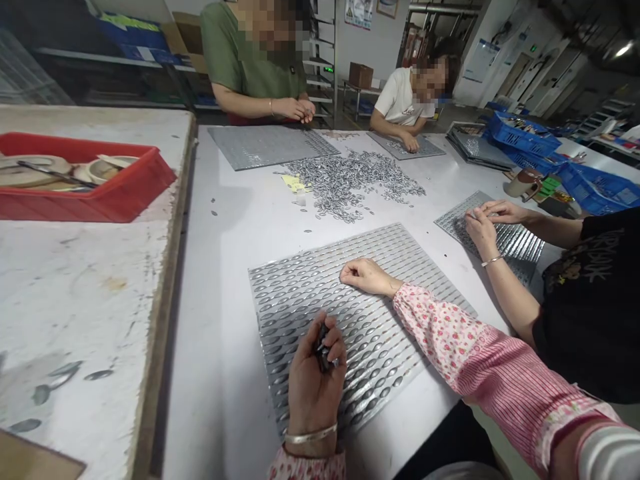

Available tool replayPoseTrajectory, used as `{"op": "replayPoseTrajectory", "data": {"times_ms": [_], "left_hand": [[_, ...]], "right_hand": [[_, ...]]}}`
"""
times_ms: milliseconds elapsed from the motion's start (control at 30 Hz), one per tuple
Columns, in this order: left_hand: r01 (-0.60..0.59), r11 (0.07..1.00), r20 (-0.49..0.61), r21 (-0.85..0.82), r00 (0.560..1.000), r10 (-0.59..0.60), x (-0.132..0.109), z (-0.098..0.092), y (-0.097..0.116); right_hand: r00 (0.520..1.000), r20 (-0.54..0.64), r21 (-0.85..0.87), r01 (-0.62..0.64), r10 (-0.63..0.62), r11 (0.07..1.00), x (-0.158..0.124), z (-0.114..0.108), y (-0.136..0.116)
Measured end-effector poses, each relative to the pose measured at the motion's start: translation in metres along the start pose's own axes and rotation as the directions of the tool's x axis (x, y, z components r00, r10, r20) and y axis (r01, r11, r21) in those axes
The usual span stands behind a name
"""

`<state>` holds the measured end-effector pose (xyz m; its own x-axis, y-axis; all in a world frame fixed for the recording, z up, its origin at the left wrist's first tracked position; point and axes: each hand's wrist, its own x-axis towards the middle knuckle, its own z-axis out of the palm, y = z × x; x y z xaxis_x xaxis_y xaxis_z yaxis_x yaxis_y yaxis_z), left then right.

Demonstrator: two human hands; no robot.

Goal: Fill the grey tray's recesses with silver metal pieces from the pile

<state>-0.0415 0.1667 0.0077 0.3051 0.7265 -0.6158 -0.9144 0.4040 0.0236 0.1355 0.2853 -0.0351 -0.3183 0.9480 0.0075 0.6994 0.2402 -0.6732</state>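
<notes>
Palm up over the near part of a sheet [327, 257], my left hand [317, 380] curls around several small dark grey leaf-shaped pieces [325, 347]. The sheet lies flat on the white table, with rows of the same pointed oval pieces along its left and near parts. On its right and far parts the rows look paler and flatter. My right hand [367, 277] rests low over the middle of the sheet, thumb and fingertips pinched together. Whatever may be between those fingertips is hidden or too small to name.
A loose pile of grey pieces [350, 177] spreads beyond my sheet, beside a yellow note [293, 183]. Co-workers' hands are at other sheets [270, 147] across the table and to my right. A red tray [90, 203] stands on the left table; blue baskets [525, 137] are at right.
</notes>
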Motion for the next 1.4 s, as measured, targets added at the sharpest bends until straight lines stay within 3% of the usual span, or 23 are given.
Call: {"op": "replayPoseTrajectory", "data": {"times_ms": [100, 267, 367, 500, 600, 700, 800, 867, 967, 1067, 1133, 1267, 1400], "left_hand": [[-0.022, 0.999, 0.019, 0.037, 1.000, 0.021, 0.000, -0.001, -0.001], [0.010, 0.998, 0.058, 0.065, 0.998, -0.014, 0.001, -0.003, -0.003], [0.017, 0.999, 0.079, 0.049, 0.997, -0.021, 0.000, -0.002, -0.005], [-0.058, 0.995, 0.057, 0.078, 0.997, 0.054, 0.001, 0.000, -0.006], [-0.116, 0.985, 0.045, 0.125, 0.993, 0.111, 0.003, -0.001, -0.006], [-0.131, 0.985, 0.030, 0.116, 0.991, 0.128, 0.006, -0.002, -0.006], [-0.118, 0.989, 0.020, 0.093, 0.993, 0.116, 0.007, -0.002, -0.007], [-0.110, 0.990, 0.012, 0.091, 0.994, 0.109, 0.007, -0.001, -0.007], [-0.108, 0.989, 0.000, 0.097, 0.994, 0.108, 0.005, 0.001, -0.007], [-0.101, 0.988, -0.012, 0.117, 0.995, 0.103, 0.003, 0.001, -0.005], [-0.090, 0.988, 0.004, 0.122, 0.996, 0.090, 0.003, 0.000, -0.004], [-0.038, 0.992, 0.063, 0.120, 0.998, 0.031, 0.005, -0.003, -0.004], [0.016, 0.990, 0.062, 0.138, 0.998, -0.024, 0.006, -0.005, -0.005]], "right_hand": [[0.997, -0.060, -0.101, 0.051, -0.058, 0.994, 0.000, 0.002, 0.000], [0.991, -0.099, 0.000, 0.094, -0.093, 0.996, -0.006, 0.003, -0.008], [0.988, -0.086, -0.059, 0.120, -0.125, 0.991, -0.004, 0.008, -0.013], [0.995, -0.062, -0.168, 0.070, -0.081, 0.983, 0.005, 0.018, -0.010], [0.995, -0.082, -0.139, 0.052, -0.063, 0.989, 0.005, 0.019, -0.010], [0.995, -0.083, 0.086, 0.060, -0.053, 0.995, -0.006, 0.014, -0.021], [0.988, 0.106, 0.438, 0.058, -0.115, 0.897, -0.024, 0.009, -0.040], [0.967, 0.189, 0.562, 0.036, -0.171, 0.826, -0.034, 0.009, -0.052], [0.970, 0.180, 0.677, -0.001, -0.164, 0.736, -0.038, 0.012, -0.060], [0.991, 0.111, 0.780, -0.042, -0.073, 0.624, -0.026, 0.011, -0.049], [0.999, 0.035, 0.734, -0.035, 0.014, 0.679, -0.013, 0.006, -0.036], [1.000, 0.011, 0.378, -0.031, 0.029, 0.925, 0.009, 0.000, -0.013], [0.999, 0.033, 0.197, -0.049, 0.043, 0.979, 0.015, 0.006, -0.011]]}}
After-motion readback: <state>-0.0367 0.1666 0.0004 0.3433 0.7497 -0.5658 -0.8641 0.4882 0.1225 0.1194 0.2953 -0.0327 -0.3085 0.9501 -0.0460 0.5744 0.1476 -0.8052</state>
